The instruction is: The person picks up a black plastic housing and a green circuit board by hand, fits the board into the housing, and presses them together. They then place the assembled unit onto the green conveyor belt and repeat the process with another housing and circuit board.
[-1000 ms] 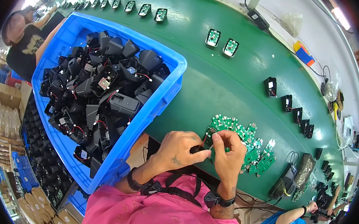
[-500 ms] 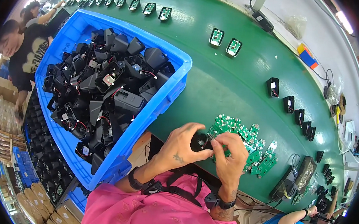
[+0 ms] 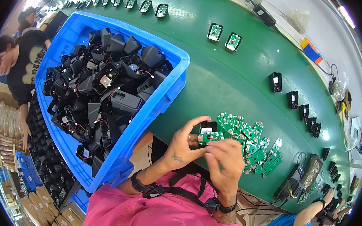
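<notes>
My left hand (image 3: 179, 148) is wrapped round a small black plastic housing (image 3: 208, 125), its open side facing up. A green circuit board (image 3: 211, 137) lies across the near part of that opening. My right hand (image 3: 227, 164) is at the board's near edge, its fingers closed and bent over it; the fingertips are partly hidden and slightly blurred. Just beyond my right hand, a loose heap of green circuit boards (image 3: 252, 139) lies on the green table (image 3: 216, 86).
To the left stands a blue bin (image 3: 177, 73) full of black housings (image 3: 125, 101) with red wires. Housings with boards (image 3: 233, 41) line the far side; housings with dark interiors (image 3: 292, 100) stand at right. A black power adapter (image 3: 291, 186) lies near right. Co-workers (image 3: 23, 60) are at both sides.
The housing in my left hand has tipped so its opening faces up, and a green board now shows across it. My right hand has shifted slightly down and left.
</notes>
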The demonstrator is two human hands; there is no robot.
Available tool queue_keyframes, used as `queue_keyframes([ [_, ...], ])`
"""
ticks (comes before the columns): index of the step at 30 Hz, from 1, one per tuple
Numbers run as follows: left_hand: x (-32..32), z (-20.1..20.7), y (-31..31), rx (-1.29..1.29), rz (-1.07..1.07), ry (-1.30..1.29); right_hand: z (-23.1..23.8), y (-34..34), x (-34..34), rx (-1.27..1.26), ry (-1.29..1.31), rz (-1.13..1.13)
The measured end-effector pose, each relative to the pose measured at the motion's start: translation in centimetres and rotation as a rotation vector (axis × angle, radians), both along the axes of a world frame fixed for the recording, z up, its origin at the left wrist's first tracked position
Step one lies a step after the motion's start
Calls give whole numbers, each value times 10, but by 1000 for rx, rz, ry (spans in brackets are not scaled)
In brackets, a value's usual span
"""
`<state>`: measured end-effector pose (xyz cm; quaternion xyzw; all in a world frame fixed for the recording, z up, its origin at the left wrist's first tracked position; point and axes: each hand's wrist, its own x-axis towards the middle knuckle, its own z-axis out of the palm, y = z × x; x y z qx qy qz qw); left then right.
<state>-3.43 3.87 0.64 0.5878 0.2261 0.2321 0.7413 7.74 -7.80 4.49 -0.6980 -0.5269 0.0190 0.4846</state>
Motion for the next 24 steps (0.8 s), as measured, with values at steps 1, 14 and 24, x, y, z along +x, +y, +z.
queue_keyframes([
  [1, 2, -2, -1, -45, -16, -96, -1, -3, 1, 56, -18, -91],
  [14, 1, 11, -6, -328, -176, -44, -13, -13, 5, -151, 427, -310],
  [24, 6, 5, -14, -139, -81, 31, -2, -11, -7, -102, 831, -156],
])
